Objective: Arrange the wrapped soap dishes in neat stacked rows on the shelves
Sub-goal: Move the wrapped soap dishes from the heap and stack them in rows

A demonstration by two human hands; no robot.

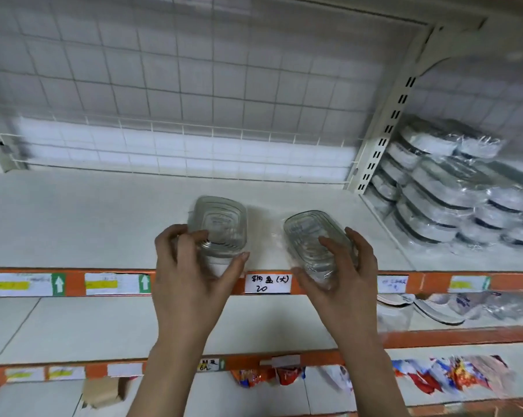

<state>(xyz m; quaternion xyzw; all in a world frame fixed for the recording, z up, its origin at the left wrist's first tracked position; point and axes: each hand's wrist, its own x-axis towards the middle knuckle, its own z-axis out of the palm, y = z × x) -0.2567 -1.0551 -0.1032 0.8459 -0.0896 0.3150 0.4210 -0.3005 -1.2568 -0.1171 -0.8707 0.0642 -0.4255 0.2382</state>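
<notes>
Nearest, at the bottom edge: a low shelf [329, 389] with bright crumpled snack packets [453, 377] under an orange rail. Above it, a second white shelf [103, 323], with flat wrapped goods [434, 311] at its right end.

Further up, 2 bare forearms rising to the top shelf's orange front rail [510, 281], dotted with white and yellow price labels; between the wrists, a handwritten label [267, 283] marked 20.

Left hand [191, 266]: fingers curled round the near end of a clear wrapped soap dish [219, 224], thumb at its right corner, dish seemingly flat on the shelf just behind the rail, though contact unclear. Right hand [341, 272]: fingers and thumb clamped on a second wrapped soap dish [313, 239], tilted, its near end over the rail. The 2 dishes side by side, near each other but apart, with crinkled wrap in the gap.

Beyond, the white top shelf [88, 212] stretching back to a wire grid panel [164, 85]. To the right, past a slotted upright post [383, 136], the next bay: stacks of wrapped white dishes with dark rims [453, 194], several layers high, leaning slightly.
</notes>
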